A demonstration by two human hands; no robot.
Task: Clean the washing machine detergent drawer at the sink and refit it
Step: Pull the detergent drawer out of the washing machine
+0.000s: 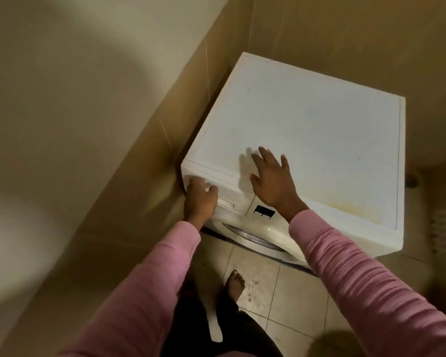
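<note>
A white front-loading washing machine (307, 124) stands in a tiled corner. Its detergent drawer (227, 199) sits in the top left of the front panel, flush with the panel. My left hand (200, 199) is curled over the drawer's front at the machine's left corner, fingers closed on its handle. My right hand (274, 179) lies flat with fingers spread on the front edge of the machine's top. Both arms wear pink sleeves. No sink is in view.
A small dark display (263, 211) sits on the panel right of the drawer. The round door (255, 238) shows below. A brown tiled wall (165, 119) runs close along the machine's left side. My bare foot (234, 282) stands on the pale floor tiles.
</note>
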